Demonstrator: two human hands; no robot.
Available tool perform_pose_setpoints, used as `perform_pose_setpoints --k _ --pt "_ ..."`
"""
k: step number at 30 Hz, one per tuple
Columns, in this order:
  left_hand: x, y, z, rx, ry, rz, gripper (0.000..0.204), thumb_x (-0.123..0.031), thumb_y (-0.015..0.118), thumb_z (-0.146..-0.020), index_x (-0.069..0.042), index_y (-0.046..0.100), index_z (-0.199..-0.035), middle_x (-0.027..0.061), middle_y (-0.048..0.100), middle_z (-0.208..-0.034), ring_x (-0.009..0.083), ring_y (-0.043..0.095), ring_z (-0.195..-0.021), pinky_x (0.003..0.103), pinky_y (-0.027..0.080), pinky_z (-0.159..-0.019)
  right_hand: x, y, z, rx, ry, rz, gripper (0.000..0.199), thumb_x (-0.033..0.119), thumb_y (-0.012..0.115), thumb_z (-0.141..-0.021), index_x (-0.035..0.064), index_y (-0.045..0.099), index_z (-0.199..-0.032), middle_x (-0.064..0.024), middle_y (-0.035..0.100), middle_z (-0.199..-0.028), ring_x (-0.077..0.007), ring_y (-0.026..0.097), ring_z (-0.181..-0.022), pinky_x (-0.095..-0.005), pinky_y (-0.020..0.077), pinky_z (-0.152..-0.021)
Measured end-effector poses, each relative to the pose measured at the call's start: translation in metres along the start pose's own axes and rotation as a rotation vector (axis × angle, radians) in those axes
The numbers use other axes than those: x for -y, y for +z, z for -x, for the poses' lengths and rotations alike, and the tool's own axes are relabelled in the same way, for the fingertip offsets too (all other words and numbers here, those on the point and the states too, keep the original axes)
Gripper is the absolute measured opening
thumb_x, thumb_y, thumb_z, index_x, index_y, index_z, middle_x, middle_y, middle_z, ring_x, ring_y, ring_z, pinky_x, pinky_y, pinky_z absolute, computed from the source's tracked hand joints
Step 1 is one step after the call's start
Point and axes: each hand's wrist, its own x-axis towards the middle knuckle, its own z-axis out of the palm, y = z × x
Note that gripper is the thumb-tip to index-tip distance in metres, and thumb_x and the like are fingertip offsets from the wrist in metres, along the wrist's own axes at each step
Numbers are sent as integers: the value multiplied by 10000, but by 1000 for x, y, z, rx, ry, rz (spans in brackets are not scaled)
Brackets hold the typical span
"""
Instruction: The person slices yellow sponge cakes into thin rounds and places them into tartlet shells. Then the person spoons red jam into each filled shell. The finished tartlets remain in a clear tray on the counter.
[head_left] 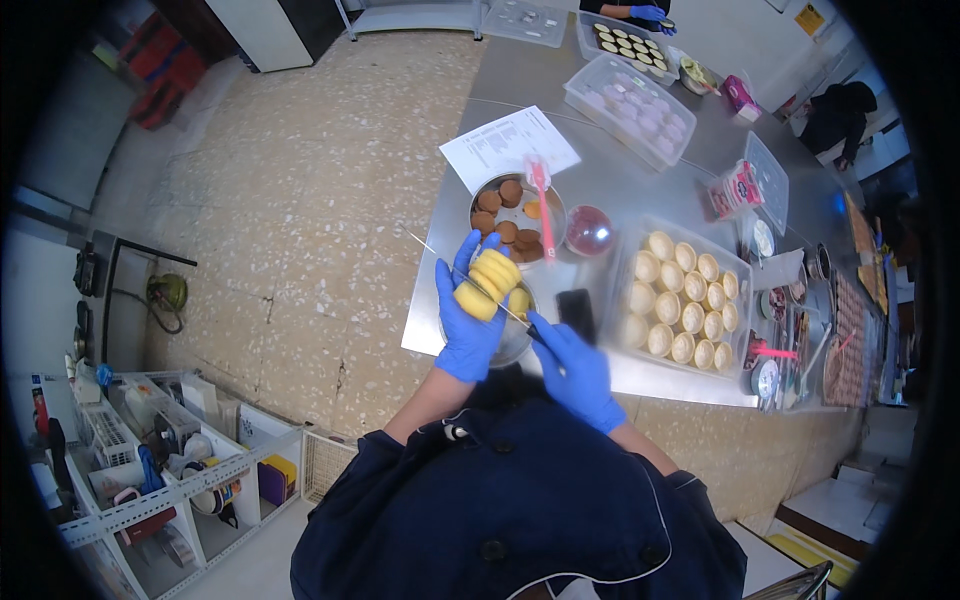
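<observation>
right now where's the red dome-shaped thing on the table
In the head view, the red dome sits on the steel table, just right of the round tin of brown cookies and left of the clear tray of yellow tart shells.

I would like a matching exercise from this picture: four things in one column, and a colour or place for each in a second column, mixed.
Things:
1. left hand
2. right hand
3. spatula
4. tray

Places or states:
A. lies across the round tin of brown cookies
B. grips the dark handle of a thin knife
C. holds a stack of yellow slices
D. clear, with rows of pale tart shells

Pairs: 1-C, 2-B, 3-A, 4-D
</observation>
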Motion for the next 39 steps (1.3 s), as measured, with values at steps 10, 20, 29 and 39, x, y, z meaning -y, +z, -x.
perform_pose_setpoints --k 10,20,29,39 --pt "-4 -24 -8 -174 194 -91 345 -366 394 -901 -66 560 -937 111 593 -1003 249 576 -881 403 470 -808 9 -10 11 -27 -128 31 512 144 594 -783 155 460 -1277 -49 546 -798 -220 556 -589 -312 449 -503" --pt "-8 -11 -7 -165 293 -206 410 -419 342 -927 -70 555 -918 99 591 -935 213 566 -856 345 463 -800 3 -15 30 55 -16 44 452 165 585 -807 151 486 -1248 -46 560 -829 -216 574 -618 -302 462 -522" --pt "2 -15 -2 -68 264 -266 456 -451 363 -915 -51 573 -976 95 597 -983 214 570 -880 341 471 -806 3 -3 14 34 -41 89 444 172 574 -819 147 476 -1251 -45 569 -832 -210 589 -643 -307 474 -537" --pt "7 -9 6 47 133 -263 528 -460 267 -936 -64 436 -1241 127 483 -1244 212 510 -1057 341 424 -913 -3 -4 27 42 90 -15 405 160 563 -824 164 504 -1225 -62 574 -817 -244 589 -622 -321 474 -531"
